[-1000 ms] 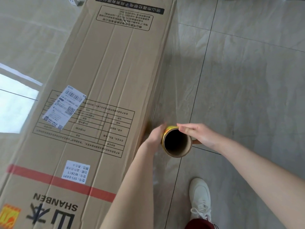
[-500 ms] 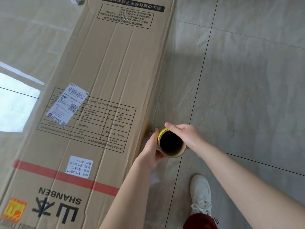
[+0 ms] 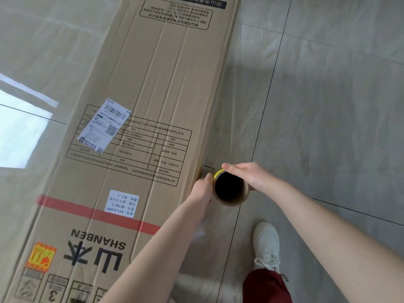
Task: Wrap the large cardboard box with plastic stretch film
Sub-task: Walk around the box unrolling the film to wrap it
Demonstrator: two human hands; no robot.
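A long brown cardboard box (image 3: 157, 88) lies on the tiled floor, running from the near left to the far middle, with printed labels and a red stripe on top. The stretch film roll (image 3: 231, 189) stands upright beside the box's right edge; I look down its dark cardboard core, which has a yellow rim. My left hand (image 3: 202, 188) grips the roll on the box side. My right hand (image 3: 244, 174) holds it from the far right side, fingers over the top rim. The film itself is hard to make out against the box's side.
Grey floor tiles (image 3: 328, 106) spread to the right of the box. A white shoe (image 3: 266, 243) and a dark red trouser leg (image 3: 265, 286) are near the bottom right. A bright window reflection (image 3: 19, 132) lies on the floor at the left.
Both hands and the roll have shifted slightly left, closer to the box's right edge. My right hand has slid further over the roll's top rim. The box has not moved.
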